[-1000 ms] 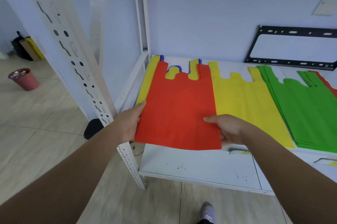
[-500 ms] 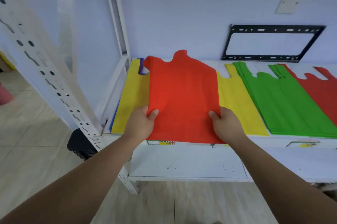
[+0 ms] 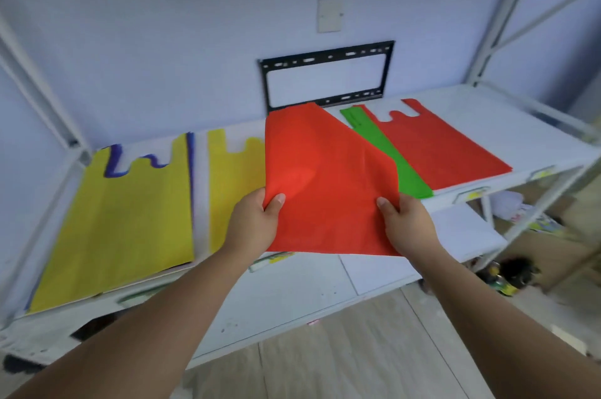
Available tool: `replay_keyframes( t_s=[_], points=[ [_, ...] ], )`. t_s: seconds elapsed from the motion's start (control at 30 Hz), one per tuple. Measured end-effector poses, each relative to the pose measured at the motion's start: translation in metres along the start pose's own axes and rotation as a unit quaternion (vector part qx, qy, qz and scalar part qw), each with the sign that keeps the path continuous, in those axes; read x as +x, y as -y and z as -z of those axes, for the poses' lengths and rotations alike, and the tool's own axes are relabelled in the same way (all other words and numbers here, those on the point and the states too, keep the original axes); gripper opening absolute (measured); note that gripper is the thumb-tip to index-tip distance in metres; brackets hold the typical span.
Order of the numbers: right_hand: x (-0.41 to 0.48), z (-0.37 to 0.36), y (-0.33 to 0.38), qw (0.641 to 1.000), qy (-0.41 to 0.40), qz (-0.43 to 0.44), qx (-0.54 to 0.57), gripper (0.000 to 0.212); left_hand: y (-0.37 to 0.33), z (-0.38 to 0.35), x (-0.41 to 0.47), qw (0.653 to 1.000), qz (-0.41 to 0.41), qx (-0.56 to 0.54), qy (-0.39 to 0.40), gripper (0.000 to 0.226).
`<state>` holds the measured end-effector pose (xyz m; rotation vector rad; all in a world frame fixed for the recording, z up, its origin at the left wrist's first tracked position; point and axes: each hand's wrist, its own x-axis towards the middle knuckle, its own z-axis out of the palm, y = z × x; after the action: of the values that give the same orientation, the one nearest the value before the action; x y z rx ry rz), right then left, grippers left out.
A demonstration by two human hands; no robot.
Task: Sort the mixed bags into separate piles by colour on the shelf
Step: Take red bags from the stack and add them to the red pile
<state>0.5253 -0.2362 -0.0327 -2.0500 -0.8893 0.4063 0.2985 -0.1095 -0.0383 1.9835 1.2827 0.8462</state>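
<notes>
I hold a red bag [image 3: 322, 184] in the air over the white shelf [image 3: 507, 112], its bottom edge toward me. My left hand [image 3: 253, 223] grips its lower left corner and my right hand [image 3: 406, 223] grips its lower right corner. On the shelf lie, from left to right, a mixed pile [image 3: 130, 213] with a yellow bag on top and blue edges showing, a yellow pile [image 3: 234, 184], a green pile [image 3: 393, 154] and a red pile [image 3: 435, 145]. The held bag hides part of the yellow and green piles.
A black metal bracket [image 3: 327, 73] leans on the wall behind the shelf. White shelf posts [image 3: 497, 8] stand at the right and left ends. A lower shelf board [image 3: 292, 301] sits below. Clutter [image 3: 507, 275] lies on the floor at the right.
Both hands have carried the red bag to the right, off the mixed pile and over the yellow and green piles. My view has swung right, so the red pile now shows fully.
</notes>
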Motion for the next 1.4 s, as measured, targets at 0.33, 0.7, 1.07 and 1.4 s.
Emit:
replay_keyframes(
  t_s=[0.33,0.7,1.07,1.4],
  points=[
    [0.061,0.159,-0.089,0.998,-0.042,-0.022,-0.043,0.044,-0.131,-0.142,0.007,0.996,-0.029,-0.069,0.049,0.026],
    [0.169,0.232,-0.103,0.996,-0.048,0.001,-0.073,0.033,-0.202,-0.225,0.078,0.992,-0.033,-0.115,0.048,0.032],
    [0.373,0.216,-0.058,1.0,-0.001,0.022,0.001,0.027,-0.228,-0.267,0.258,0.995,-0.033,-0.091,-0.023,0.029],
    [0.434,0.22,-0.069,0.996,0.043,0.025,0.079,0.028,-0.252,-0.286,0.267,0.991,0.038,-0.109,-0.067,0.022]
  ],
)
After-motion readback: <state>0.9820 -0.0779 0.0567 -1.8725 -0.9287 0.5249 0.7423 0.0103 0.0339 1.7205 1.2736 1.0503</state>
